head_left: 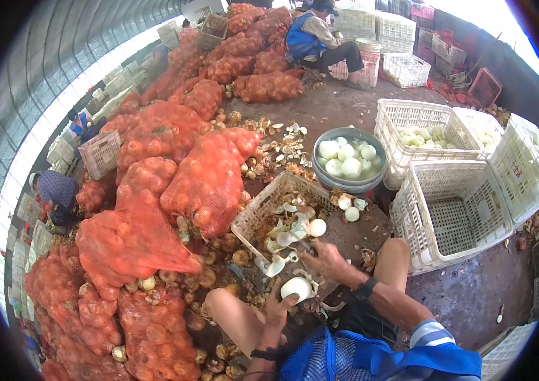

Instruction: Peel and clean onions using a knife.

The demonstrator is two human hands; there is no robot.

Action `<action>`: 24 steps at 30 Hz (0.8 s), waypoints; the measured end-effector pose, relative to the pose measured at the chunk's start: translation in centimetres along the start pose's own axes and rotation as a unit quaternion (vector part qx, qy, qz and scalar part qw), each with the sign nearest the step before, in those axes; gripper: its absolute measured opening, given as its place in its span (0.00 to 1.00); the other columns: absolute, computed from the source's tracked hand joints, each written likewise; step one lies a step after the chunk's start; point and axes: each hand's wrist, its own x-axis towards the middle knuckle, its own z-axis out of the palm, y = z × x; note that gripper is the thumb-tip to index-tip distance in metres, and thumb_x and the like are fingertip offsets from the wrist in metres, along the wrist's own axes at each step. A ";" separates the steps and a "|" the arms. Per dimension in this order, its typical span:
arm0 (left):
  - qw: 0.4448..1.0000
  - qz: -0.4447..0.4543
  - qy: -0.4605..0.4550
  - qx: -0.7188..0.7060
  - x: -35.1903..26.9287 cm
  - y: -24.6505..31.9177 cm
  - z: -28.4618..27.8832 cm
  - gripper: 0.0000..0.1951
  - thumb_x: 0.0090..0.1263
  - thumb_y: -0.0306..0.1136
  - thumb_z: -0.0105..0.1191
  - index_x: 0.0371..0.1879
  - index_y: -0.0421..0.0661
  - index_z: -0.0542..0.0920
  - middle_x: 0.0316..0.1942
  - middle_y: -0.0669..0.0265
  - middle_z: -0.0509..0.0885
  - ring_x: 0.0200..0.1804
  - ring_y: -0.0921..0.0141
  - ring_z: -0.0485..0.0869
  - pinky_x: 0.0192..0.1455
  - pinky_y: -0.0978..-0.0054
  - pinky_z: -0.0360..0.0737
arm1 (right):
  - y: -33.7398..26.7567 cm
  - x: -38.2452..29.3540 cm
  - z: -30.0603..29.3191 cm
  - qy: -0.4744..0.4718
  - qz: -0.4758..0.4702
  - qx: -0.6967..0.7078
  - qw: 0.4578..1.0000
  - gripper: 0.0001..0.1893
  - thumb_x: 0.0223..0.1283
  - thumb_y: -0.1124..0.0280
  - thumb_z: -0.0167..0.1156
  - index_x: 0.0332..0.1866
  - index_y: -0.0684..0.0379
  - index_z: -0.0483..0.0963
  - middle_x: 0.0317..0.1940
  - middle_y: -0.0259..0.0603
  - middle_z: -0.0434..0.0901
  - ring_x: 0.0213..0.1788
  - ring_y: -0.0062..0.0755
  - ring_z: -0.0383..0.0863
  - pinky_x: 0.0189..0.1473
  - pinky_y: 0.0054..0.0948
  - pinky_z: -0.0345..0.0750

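Observation:
My left hand (279, 307) holds a mostly peeled white onion (296, 289), with strips of peel hanging at its right side. Above and to the right of it, my right hand (325, 259) is closed around what looks like a small knife (306, 245), partly hidden by the fingers. Pale onion peel (275, 265) lies or hangs between the two hands. Beyond them a dirty plastic crate (256, 209) holds onion skins, and a peeled onion (317, 227) shows near my right hand. Two more onions (352, 214) rest on the surface by the crate's right corner.
A bucket (349, 186) of peeled onions in liquid stands ahead. White crates (445, 259) stand at right, one behind holding peeled onions. Red mesh sacks (212, 178) of onions fill the left, with loose onions and skins around. A person in a blue vest (304, 35) sits farther back.

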 end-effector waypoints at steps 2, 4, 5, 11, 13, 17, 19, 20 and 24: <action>0.997 0.035 -0.019 0.070 0.1 0.2 0.4 0.38 0.59 0.39 0.70 0.67 0.33 0.71 0.53 0.55 0.83 0.53 0.66 0.83 0.58 0.68 0.80 | 2.1 -3.0 1.5 -0.057 -0.113 0.010 0.992 0.18 0.70 0.56 0.60 0.50 0.63 0.78 0.30 0.54 0.81 0.32 0.50 0.84 0.31 0.43 0.79; 0.987 0.067 -0.037 0.141 0.3 0.8 1.0 0.40 0.58 0.41 0.72 0.68 0.34 0.71 0.53 0.55 0.84 0.53 0.66 0.83 0.57 0.68 0.80 | 3.6 -5.5 2.2 0.005 -0.290 0.017 0.957 0.18 0.73 0.58 0.56 0.56 0.60 0.79 0.37 0.49 0.82 0.32 0.40 0.82 0.29 0.37 0.77; 0.971 0.099 -0.059 0.209 0.1 1.4 1.4 0.43 0.56 0.44 0.74 0.68 0.35 0.70 0.54 0.52 0.84 0.54 0.63 0.84 0.57 0.67 0.80 | 3.5 -6.3 2.2 0.004 -0.287 0.019 0.958 0.18 0.73 0.58 0.56 0.56 0.60 0.79 0.37 0.49 0.82 0.32 0.40 0.82 0.29 0.37 0.77; 0.883 0.124 -0.148 0.428 0.5 4.2 3.8 0.53 0.49 0.55 0.76 0.71 0.37 0.66 0.58 0.41 0.80 0.59 0.47 0.82 0.61 0.58 0.79 | 5.1 -9.8 3.3 -0.142 0.189 0.563 0.792 0.24 0.74 0.46 0.52 0.44 0.59 0.82 0.19 0.28 0.77 0.14 0.16 0.68 0.15 0.23 0.64; 0.889 0.124 -0.140 0.419 0.5 5.0 4.4 0.49 0.52 0.52 0.76 0.70 0.37 0.68 0.59 0.42 0.80 0.61 0.49 0.81 0.62 0.59 0.79 | 3.7 -9.9 2.3 -0.124 0.204 0.598 0.765 0.24 0.75 0.48 0.50 0.44 0.61 0.80 0.15 0.30 0.75 0.10 0.19 0.66 0.11 0.22 0.61; 0.904 0.154 -0.128 0.378 0.6 5.2 3.8 0.42 0.57 0.44 0.74 0.68 0.37 0.70 0.60 0.44 0.81 0.62 0.54 0.81 0.64 0.62 0.78 | 2.6 -9.3 -0.6 -0.107 0.188 0.675 0.706 0.25 0.76 0.47 0.48 0.56 0.61 0.76 0.36 0.37 0.85 0.30 0.25 0.84 0.22 0.27 0.77; 0.921 0.103 -0.133 0.352 0.6 5.9 2.4 0.36 0.61 0.36 0.72 0.68 0.38 0.72 0.60 0.46 0.81 0.63 0.58 0.81 0.66 0.64 0.77 | 2.8 -7.9 -1.8 -0.019 0.253 0.699 0.669 0.27 0.74 0.42 0.49 0.56 0.55 0.77 0.36 0.40 0.86 0.27 0.31 0.85 0.17 0.27 0.74; 0.932 0.078 -0.104 0.338 0.2 5.9 1.1 0.35 0.61 0.33 0.72 0.68 0.39 0.72 0.58 0.49 0.82 0.60 0.60 0.82 0.64 0.64 0.79 | 3.5 -7.1 -2.8 -0.011 0.239 0.678 0.695 0.27 0.74 0.41 0.48 0.59 0.53 0.76 0.38 0.38 0.86 0.30 0.30 0.85 0.18 0.27 0.75; 0.978 0.079 -0.004 0.191 -2.3 10.5 -2.4 0.31 0.63 0.30 0.68 0.66 0.40 0.74 0.53 0.54 0.84 0.53 0.65 0.84 0.58 0.68 0.82 | 3.5 -3.2 -9.2 0.107 0.113 0.590 0.792 0.30 0.74 0.39 0.46 0.62 0.55 0.75 0.38 0.38 0.86 0.28 0.27 0.83 0.22 0.23 0.76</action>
